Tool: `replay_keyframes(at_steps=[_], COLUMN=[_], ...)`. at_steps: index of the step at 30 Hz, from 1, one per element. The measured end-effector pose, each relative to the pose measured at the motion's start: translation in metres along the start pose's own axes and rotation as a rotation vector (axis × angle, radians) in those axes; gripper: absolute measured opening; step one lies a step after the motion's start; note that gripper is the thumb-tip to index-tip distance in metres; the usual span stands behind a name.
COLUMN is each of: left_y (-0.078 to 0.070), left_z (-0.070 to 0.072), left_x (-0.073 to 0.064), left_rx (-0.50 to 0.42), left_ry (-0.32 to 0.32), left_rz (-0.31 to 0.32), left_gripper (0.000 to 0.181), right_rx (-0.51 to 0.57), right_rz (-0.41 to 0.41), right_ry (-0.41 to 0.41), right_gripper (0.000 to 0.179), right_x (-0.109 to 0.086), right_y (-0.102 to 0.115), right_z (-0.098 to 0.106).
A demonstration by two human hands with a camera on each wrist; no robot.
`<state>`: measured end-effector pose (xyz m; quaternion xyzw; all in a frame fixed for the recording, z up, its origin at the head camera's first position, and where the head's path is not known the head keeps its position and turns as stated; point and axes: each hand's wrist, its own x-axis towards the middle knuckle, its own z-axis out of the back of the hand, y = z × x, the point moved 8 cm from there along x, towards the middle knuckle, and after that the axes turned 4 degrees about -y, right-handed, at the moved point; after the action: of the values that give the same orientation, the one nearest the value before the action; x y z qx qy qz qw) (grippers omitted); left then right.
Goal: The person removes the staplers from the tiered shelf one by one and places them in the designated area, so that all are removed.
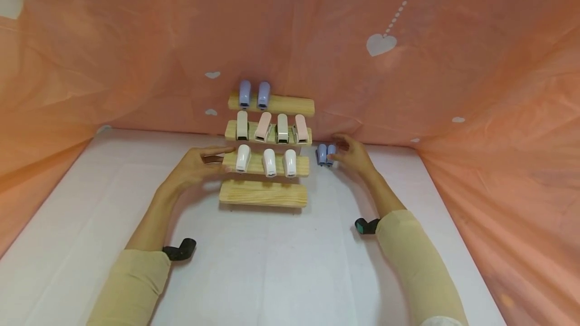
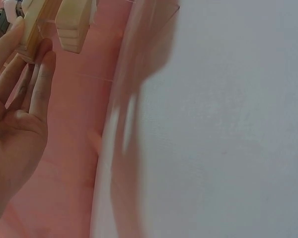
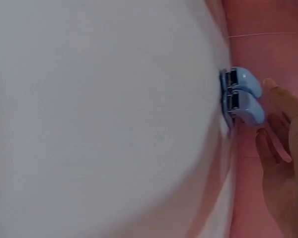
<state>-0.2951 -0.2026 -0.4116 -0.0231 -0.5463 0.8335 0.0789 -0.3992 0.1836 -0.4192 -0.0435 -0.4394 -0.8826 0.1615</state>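
A tiered wooden display rack point(image 1: 265, 195) carries small staplers. My left hand point(image 1: 198, 167) holds its left end; in the left wrist view the thumb lies along a wooden shelf point(image 2: 32, 34), with the fingers on the other side. Two blue staplers point(image 3: 246, 106) stand side by side on the table, right of the rack. Beside them is my right hand point(image 1: 353, 157), its thumb and fingers spread around their far side. A gap shows between the fingertips point(image 3: 270, 83) and the staplers in the right wrist view.
On the top shelf sit two lilac staplers point(image 1: 244, 93). The tier below holds pink staplers point(image 1: 263, 127) and pale grey-green staplers point(image 1: 242, 125), and the third holds three white staplers point(image 1: 269, 162). Behind hangs an orange-pink cloth point(image 1: 290, 24); a white cover point(image 1: 272, 265) spreads over the table.
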Motion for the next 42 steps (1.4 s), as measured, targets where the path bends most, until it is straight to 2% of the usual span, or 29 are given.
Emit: replay_keyframes(at_steps=[6, 12, 19, 22, 31, 42], left_y=[-0.003, -0.005, -0.008, -0.009, -0.012, -0.008], left_z=[0.001, 0.000, 0.001, 0.000, -0.002, -0.003], left_x=[0.000, 0.001, 0.002, 0.001, -0.002, -0.004], left_rx=[0.031, 0.017, -0.014, -0.028, -0.071, -0.100], left_ry=[-0.003, -0.010, -0.009, -0.002, -0.017, -0.008], left_rz=[-0.026, -0.052, -0.069, -0.079, -0.099, -0.109], left_gripper=[0.057, 0.056, 0.055, 0.054, 0.051, 0.051], right_rx=[0.090, 0.135, 0.224, 0.216, 0.202, 0.228], right_rz=[0.029, 0.114, 0.249, 0.266, 0.302, 0.359], right_ry=[-0.034, -0.052, -0.071, -0.063, -0.070, -0.035], right_gripper=[0.061, 0.058, 0.053, 0.051, 0.050, 0.048], right_x=[0.001, 0.005, 0.001, -0.005, -0.003, 0.005], right_y=[0.015, 0.042, 0.098, 0.119, 0.152, 0.186], right_z=[0.007, 0.014, 0.029, 0.034, 0.041, 0.032])
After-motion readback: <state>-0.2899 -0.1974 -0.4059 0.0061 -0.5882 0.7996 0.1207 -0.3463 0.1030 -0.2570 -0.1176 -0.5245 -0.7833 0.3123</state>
